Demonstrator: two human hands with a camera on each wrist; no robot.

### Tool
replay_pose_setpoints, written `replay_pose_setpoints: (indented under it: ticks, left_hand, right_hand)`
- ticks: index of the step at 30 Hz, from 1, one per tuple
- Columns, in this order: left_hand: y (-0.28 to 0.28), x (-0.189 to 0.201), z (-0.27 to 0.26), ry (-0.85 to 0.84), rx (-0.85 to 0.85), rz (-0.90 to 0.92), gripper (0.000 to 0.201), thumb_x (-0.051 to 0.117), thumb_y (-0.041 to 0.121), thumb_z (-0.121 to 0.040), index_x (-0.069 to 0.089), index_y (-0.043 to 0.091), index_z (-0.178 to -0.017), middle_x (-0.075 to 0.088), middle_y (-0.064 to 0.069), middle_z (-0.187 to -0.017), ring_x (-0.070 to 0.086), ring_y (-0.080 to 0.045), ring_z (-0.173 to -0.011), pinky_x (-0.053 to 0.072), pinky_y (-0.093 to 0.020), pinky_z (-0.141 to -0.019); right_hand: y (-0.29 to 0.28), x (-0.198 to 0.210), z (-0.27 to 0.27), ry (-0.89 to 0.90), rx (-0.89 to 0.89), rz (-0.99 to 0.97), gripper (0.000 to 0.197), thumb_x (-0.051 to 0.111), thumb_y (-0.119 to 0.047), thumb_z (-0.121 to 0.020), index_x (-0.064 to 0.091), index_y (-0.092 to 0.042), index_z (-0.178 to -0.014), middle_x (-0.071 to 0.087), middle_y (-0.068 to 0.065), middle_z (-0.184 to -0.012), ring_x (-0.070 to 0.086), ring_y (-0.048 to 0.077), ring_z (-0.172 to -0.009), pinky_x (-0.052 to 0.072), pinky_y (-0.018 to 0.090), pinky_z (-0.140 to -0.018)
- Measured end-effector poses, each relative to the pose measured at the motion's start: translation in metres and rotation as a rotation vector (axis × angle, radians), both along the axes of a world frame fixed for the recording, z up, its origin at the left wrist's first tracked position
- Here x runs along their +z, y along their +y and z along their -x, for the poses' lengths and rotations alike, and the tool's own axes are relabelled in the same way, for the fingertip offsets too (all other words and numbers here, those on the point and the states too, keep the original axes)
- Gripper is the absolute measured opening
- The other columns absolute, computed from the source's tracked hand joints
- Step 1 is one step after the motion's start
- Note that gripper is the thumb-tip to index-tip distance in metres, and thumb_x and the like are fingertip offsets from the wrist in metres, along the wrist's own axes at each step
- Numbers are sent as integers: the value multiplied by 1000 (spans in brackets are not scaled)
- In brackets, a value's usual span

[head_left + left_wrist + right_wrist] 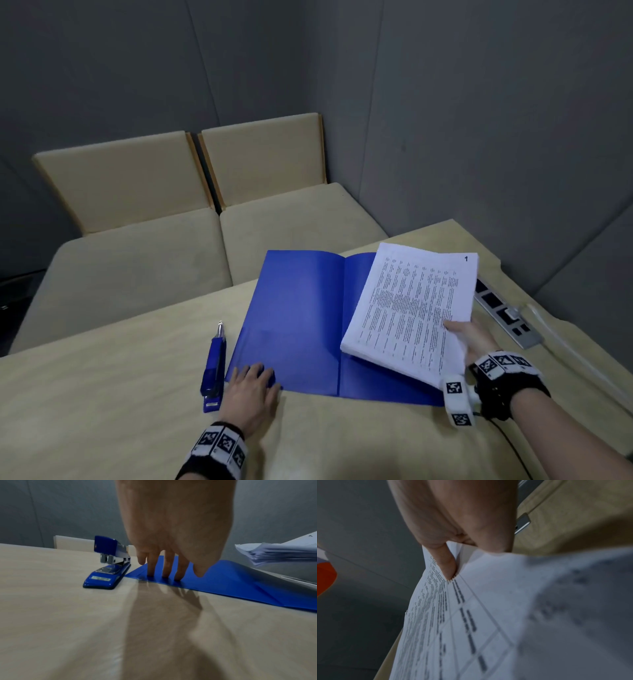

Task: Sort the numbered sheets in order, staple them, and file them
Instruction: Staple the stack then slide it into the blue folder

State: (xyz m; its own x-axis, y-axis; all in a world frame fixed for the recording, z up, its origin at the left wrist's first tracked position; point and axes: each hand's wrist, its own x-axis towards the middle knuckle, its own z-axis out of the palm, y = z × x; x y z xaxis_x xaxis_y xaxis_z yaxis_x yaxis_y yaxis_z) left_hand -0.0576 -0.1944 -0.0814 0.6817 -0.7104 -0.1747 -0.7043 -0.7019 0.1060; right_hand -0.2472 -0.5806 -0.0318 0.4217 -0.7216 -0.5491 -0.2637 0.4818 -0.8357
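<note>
Sheets (409, 308): white printed stack, "1" on top | right fingers (455, 325) pinching | left fingers (255, 371) flat on folder (301, 325)

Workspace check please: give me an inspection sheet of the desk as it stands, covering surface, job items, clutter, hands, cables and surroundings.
Surface: beige table, with the job's things on it.
Job's things: blue folder lies open flat; stack of sheets, page 1 on top, held lifted over the folder's right half; blue stapler left of the folder.
Clutter: nothing seen.
Hands: left hand presses straight fingers on the folder's near left corner; right hand pinches the stack's edge, thumb on top.
Cables: a dark cord runs from the right wrist rig; a pale cable lies beside the socket panel.
Surroundings: beige cushioned bench beyond the table, grey walls.
</note>
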Motion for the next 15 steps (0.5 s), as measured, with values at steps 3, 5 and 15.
replay_pose_setpoints:
  ticks: [3, 5, 15]
  left_hand:
    - [21, 4, 1, 5, -11, -36, 32, 36, 51, -77, 64, 36, -77, 65, 15, -79, 66, -6, -70, 56, -31, -71]
    - [33, 9, 4, 1, -20, -28, 34, 36, 51, -76, 66, 36, -76, 65, 17, -77, 65, -4, -67, 56, -28, -70]
    - [111, -6, 64, -262, -111, 128, 80, 8, 51, -97, 79, 19, -81, 75, -1, -81, 72, -17, -65, 43, -25, -74]
  right_hand:
    - [-13, -14, 5, -45, -18, -40, 77, 84, -18, -60, 55, -6, -130, 63, 14, -124, 58, 34, -115, 37, 59, -104]
    - [-23, -30, 11, -68, -1, -84, 95, 93, -28, -40, 58, -10, -127, 65, 13, -121, 60, 34, -113, 38, 61, -102]
    - [9, -47, -14, 37, -38, -195, 49, 71, -14, -75, 60, -8, -122, 61, 13, -126, 56, 35, -116, 38, 60, -102]
